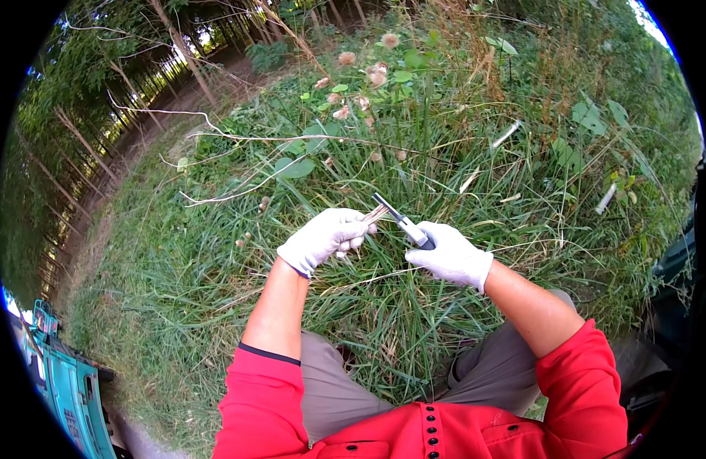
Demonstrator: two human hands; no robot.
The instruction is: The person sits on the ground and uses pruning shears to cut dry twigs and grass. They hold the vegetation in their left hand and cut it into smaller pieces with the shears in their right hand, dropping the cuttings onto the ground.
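My left hand (334, 236), in a white knit glove, is closed around a small bundle of thin brown sticks (376, 215). Their ends poke out toward the upper right. My right hand (450, 252), gloved the same way, grips a slim hand tool (407, 225) with a light grey body and a long dark nose; its exact kind is unclear. The tool's nose slants up and left, close to the stick ends. Whether it touches them cannot be told. Both hands are above tall green grass (399, 321), in front of my bent knees.
Bare dry branches (284, 137) reach in from the left beyond my hands. Tan, fluffy seed heads (377, 74) stand farther off. Two pale pieces (605, 199) lie in the weeds at right. A turquoise vehicle (72, 384) stands at lower left, and tree trunks (184, 51) rise behind.
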